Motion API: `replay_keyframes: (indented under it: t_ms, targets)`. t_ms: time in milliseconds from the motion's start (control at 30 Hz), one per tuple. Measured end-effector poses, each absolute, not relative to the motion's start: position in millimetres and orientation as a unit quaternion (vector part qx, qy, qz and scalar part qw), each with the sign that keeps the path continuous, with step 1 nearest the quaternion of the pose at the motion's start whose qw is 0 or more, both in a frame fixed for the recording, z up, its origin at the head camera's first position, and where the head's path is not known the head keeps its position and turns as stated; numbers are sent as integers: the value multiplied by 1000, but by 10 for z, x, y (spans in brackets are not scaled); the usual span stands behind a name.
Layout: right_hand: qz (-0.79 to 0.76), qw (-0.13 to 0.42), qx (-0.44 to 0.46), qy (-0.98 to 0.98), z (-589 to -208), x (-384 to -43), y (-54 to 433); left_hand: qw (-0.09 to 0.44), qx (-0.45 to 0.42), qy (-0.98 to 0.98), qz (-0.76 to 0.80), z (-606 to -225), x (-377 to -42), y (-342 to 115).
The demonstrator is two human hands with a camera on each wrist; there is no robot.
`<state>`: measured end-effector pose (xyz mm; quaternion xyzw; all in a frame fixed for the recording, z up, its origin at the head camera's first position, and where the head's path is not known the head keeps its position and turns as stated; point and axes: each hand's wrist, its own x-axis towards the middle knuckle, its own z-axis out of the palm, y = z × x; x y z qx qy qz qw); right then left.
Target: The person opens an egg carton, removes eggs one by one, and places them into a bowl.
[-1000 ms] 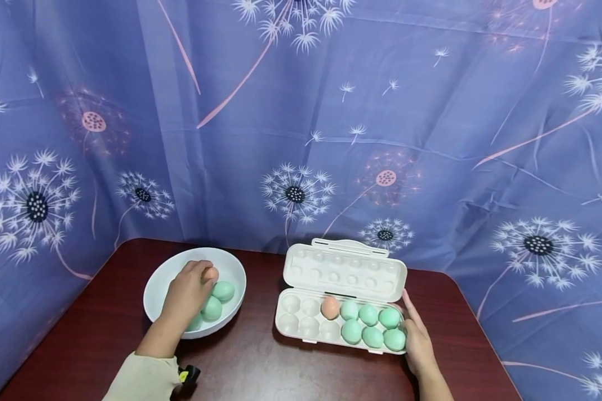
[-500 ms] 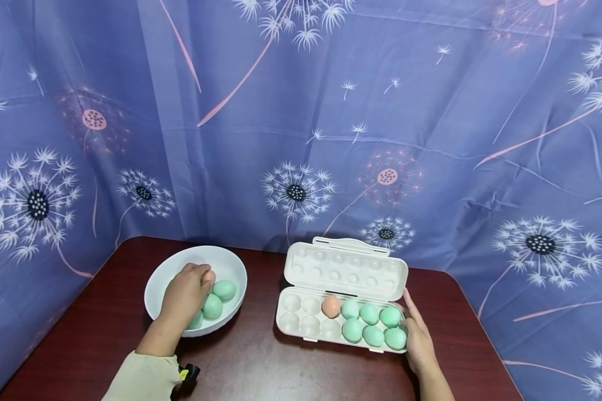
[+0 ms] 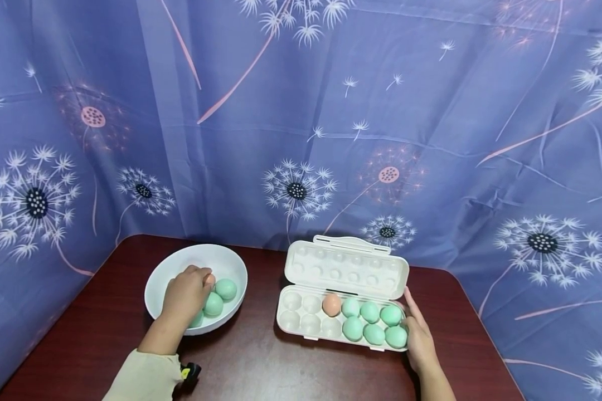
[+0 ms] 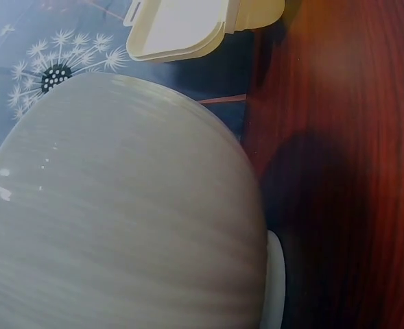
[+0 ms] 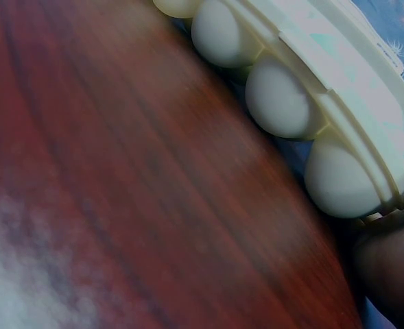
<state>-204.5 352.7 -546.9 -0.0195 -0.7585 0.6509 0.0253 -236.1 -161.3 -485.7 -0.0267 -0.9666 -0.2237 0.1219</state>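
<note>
My left hand (image 3: 185,295) reaches into the white bowl (image 3: 155,287) and pinches an orange egg (image 3: 209,279) between its fingertips. Several mint-green eggs (image 3: 226,289) lie beside it in the bowl, one partly under the hand. The left wrist view is mostly filled by the bowl's outer wall (image 4: 133,205), and no hand shows there. At the right, my right hand (image 3: 421,341) grips the end of an open white egg carton (image 3: 310,333). In the carton, one orange egg (image 3: 331,304) sits left of several mint-green eggs (image 3: 353,328). The right wrist view shows the carton's rounded underside cups (image 5: 280,96).
The carton's lid (image 3: 346,273) leans back, toward the blue dandelion-print curtain (image 3: 231,167) behind the table. Dark red-brown wooden tabletop (image 3: 261,356) lies between bowl and carton. A black wrist device (image 3: 189,374) sits by the left sleeve (image 3: 145,379).
The left hand stays in the bowl with the orange egg at its fingertips, shifting only slightly. The right hand and carton look the same; the head view has tilted a little.
</note>
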Motion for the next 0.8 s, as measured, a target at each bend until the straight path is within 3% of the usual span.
replay_keyframes:
  t_ms: [800]
  targets:
    - [654,26,-18,-756,-5497,-2056,3542,97,-18,-973,-209,-4846,-2346,-1572]
